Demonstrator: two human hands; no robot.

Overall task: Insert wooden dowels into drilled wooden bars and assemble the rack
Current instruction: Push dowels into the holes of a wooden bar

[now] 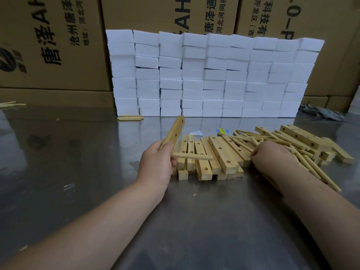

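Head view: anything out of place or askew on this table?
Two stray dowels lie at the foot of the white block stack, and other loose dowels at the table's far left edge, both apart from the main dowel pile. Nothing looks damaged.

Pale yellow wooden bars [218, 152], white foam blocks [210, 75], brown cartons [48, 45]

The table [194, 221] in front of the white stack [210, 75] is grey metal, glossy and mirror-like. The stack looks like matt foam. Before it, the bars [220, 152] and dowels [242, 142] are pale, smooth, unvarnished wood. Behind it, the boxes [48, 45] are matt brown cardboard. At its right foot, the rag [321, 112] is crumpled grey cloth.
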